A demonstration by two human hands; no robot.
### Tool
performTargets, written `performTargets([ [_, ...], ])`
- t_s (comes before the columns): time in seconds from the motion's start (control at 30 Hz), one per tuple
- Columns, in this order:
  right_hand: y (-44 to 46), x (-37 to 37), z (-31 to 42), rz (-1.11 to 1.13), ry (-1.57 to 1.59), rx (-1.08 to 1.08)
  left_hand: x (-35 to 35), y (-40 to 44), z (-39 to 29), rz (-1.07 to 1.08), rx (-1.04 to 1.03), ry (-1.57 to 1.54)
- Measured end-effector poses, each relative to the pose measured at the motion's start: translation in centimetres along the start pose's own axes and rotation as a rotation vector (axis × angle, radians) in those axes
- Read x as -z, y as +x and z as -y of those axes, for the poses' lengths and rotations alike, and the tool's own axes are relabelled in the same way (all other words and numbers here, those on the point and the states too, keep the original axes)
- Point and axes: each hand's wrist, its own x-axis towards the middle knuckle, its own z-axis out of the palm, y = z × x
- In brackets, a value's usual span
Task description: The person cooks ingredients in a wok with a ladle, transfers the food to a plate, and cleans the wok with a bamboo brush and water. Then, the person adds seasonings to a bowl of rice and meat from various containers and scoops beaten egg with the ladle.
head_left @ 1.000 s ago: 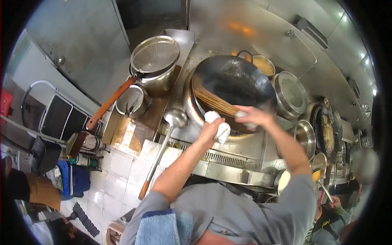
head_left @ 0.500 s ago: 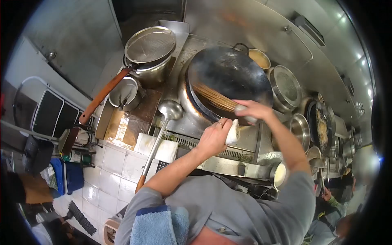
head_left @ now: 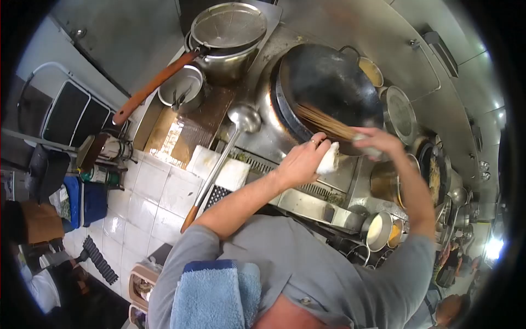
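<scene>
My right hand [head_left: 382, 142] grips the wrapped pale handle of a bamboo wok brush [head_left: 324, 120], its bristles against the inside near wall of a large dark wok [head_left: 334, 77]. The wok is tilted on the burner ring, and faint haze hangs over it. Closed at the wok's near rim, my left hand [head_left: 300, 164] holds a folded white cloth [head_left: 329, 159]. The cloth and fingers hide what part of the wok is gripped. To the left, a long-handled ladle [head_left: 244, 118] leans against the stove's front edge.
A strainer [head_left: 230, 24] with a wooden handle tops a pot at upper left, beside a smaller pot [head_left: 183, 90]. Right of the wok stand a lidded pan [head_left: 398, 114] and several bowls. Another person [head_left: 452, 307] shows at lower right.
The camera view has shifted, so the stove sits farther right and higher. Both hands keep their grips, and the brush remains inside the wok, with slight blur at my right hand.
</scene>
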Motion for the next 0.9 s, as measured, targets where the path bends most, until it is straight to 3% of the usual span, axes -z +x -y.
performTargets([
  [0.03, 1.1, 2.8, -2.3, -0.241, -0.271, 0.082, 0.1, 0.6, 0.3, -0.012, -0.003, 0.005],
  [0.1, 3.2, 8.1, -6.6, -0.805, -0.835, 0.017, -0.5, 0.5, 0.5, -0.02, 0.002, 0.0],
  [0.13, 1.3, 7.7, -2.2, -1.049, -0.698, -0.239, -0.7, 0.5, 0.8, -0.029, 0.003, 0.003],
  [0.23, 6.6, 7.1, -3.5, -1.138, -0.4, 0.011, -1.1, 1.1, 0.7, -0.033, 0.01, -0.01],
  [0.27, 8.6, 5.0, -3.3, -0.934, -0.434, 0.015, -0.7, 1.0, 0.7, -0.037, 0.03, -0.004],
  [0.33, 10.3, 0.8, -4.0, -0.575, -0.519, 0.335, -0.3, 0.6, 0.6, -0.004, 0.041, 0.045],
  [0.37, 10.8, 0.1, -4.6, -0.414, -0.564, 0.644, -0.2, 0.8, 0.9, -0.007, 0.035, 0.077],
  [0.4, 5.9, -1.0, -1.0, -0.136, -0.196, 0.363, -0.1, 1.1, 1.2, -0.059, 0.018, 0.063],
  [0.47, 1.7, 1.3, -2.3, 0.03, -0.001, 0.167, -0.2, 1.0, 1.1, -0.075, 0.002, 0.048],
  [0.5, 3.5, 5.5, -7.3, -0.199, -0.356, 0.24, -0.1, 1.3, 1.1, -0.059, 0.005, 0.056],
  [0.53, 2.6, 8.2, -8.2, -0.555, -0.812, 0.181, -0.3, 1.1, 0.8, -0.036, 0.006, 0.052],
  [0.6, 1.6, 10.2, -4.3, -1.032, -0.738, -0.208, -0.2, 1.1, 1.0, -0.041, 0.022, 0.051],
  [0.7, 3.6, 6.2, -1.5, -1.205, -0.424, 0.014, 0.4, 1.3, 0.3, -0.011, 0.06, 0.051],
  [0.77, 11.6, 5.7, -5.9, -0.675, -0.689, 0.137, -0.1, 1.6, 0.3, -0.048, 0.039, 0.036],
  [0.8, 9.1, 0.8, -3.5, -0.54, -0.322, 0.236, -0.6, 1.6, 0.7, -0.103, 0.007, 0.026],
  [0.83, 8.1, -1.3, -3.5, -0.508, -0.568, 0.477, -0.4, 1.8, 0.4, -0.081, 0.02, 0.042],
  [0.9, 1.3, -1.5, -0.6, -0.109, -0.268, 0.285, -0.1, 2.0, -0.1, -0.057, 0.071, 0.077],
])
